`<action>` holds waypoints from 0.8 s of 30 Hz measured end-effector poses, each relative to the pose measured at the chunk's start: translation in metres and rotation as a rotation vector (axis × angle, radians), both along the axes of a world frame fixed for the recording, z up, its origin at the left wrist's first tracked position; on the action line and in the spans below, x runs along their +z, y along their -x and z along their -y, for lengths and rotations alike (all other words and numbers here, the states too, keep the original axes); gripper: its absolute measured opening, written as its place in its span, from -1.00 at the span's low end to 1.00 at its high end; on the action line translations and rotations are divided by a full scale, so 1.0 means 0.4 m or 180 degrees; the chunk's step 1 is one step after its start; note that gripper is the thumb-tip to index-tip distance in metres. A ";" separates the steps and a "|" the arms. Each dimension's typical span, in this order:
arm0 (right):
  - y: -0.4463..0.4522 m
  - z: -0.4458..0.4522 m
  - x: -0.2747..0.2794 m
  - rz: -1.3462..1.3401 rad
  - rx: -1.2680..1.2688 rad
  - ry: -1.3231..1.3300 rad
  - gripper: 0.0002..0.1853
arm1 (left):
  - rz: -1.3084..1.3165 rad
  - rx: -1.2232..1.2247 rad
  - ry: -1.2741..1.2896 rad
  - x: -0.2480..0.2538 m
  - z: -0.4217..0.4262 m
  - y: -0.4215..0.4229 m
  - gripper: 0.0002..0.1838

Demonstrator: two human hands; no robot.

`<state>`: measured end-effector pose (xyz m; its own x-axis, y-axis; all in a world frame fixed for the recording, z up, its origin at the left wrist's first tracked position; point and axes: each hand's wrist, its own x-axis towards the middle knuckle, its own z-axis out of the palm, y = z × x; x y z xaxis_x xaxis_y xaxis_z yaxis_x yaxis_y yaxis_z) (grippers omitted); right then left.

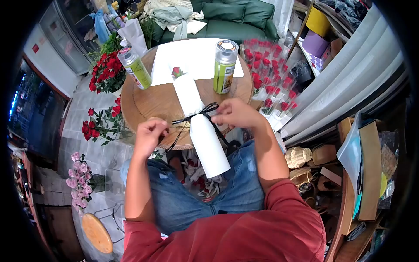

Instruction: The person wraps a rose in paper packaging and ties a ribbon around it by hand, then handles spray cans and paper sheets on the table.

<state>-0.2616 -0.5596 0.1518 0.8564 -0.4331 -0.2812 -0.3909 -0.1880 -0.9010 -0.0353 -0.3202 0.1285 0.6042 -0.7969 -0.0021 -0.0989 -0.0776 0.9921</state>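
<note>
A rose [176, 72] wrapped in white paper [208, 146] lies across the front edge of the round wooden table [144, 107], its lower end jutting out over my lap. Around the wrap's middle sits a black ribbon [192, 117] with a bow and loose tails. My left hand [152, 131] is left of the wrap, its fingers pinched together at the ribbon's left side; what they hold is too small to tell. Close by the bow's right side is my right hand [233, 114], fingers curled at the ribbon, the grip partly unclear.
Two spray cans [223, 67] [135, 69] and white sheets [174, 52] stand or lie on the table's far part. Wrapped single roses [273, 65] are at the right, red roses [107, 72] at the left. A wooden stool [97, 232] is at lower left.
</note>
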 end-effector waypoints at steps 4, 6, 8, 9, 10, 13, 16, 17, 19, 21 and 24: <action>0.010 0.006 -0.017 -0.0038 0.0579 -0.0214 -0.60 | 0.0897 -0.0320 0.0119 -0.012 0.041 0.022 -0.76; -0.002 0.000 -0.047 0.0219 0.0697 0.0031 -0.64 | 0.1514 -0.0377 0.0247 -0.008 0.061 0.029 -0.80; -0.006 0.001 -0.061 0.0453 0.0904 0.0274 -0.80 | 0.1509 -0.0254 0.0395 -0.029 0.080 0.026 -0.83; -0.007 0.002 -0.066 0.0459 0.0899 0.0273 -0.80 | 0.1500 -0.0119 0.0535 -0.033 0.086 0.027 -0.87; -0.008 0.004 -0.076 0.0674 0.0929 0.0299 -0.82 | 0.1503 -0.0126 0.0531 -0.034 0.088 0.027 -0.87; -0.004 0.003 -0.060 0.0703 0.0840 -0.0360 -0.84 | 0.1913 0.0301 0.0242 -0.036 0.090 0.033 -0.89; -0.007 0.003 -0.056 0.0509 0.0782 -0.0880 -0.83 | 0.2542 0.0818 0.0261 -0.045 0.095 0.038 -0.90; -0.006 0.002 -0.060 0.0499 0.0841 -0.0729 -0.81 | 0.2805 0.0948 0.0268 -0.047 0.096 0.040 -0.90; 0.004 -0.002 -0.034 0.0413 0.0838 -0.0493 -0.82 | 0.3062 0.1079 0.0270 -0.052 0.096 0.042 -0.89; 0.009 0.008 -0.033 0.0340 0.0843 -0.0247 -0.83 | 0.3372 0.1228 0.0328 -0.058 0.094 0.038 -0.92; 0.014 0.031 -0.054 0.0508 0.1002 0.0275 -0.80 | 0.3610 0.1242 0.0142 -0.068 0.085 0.038 -0.93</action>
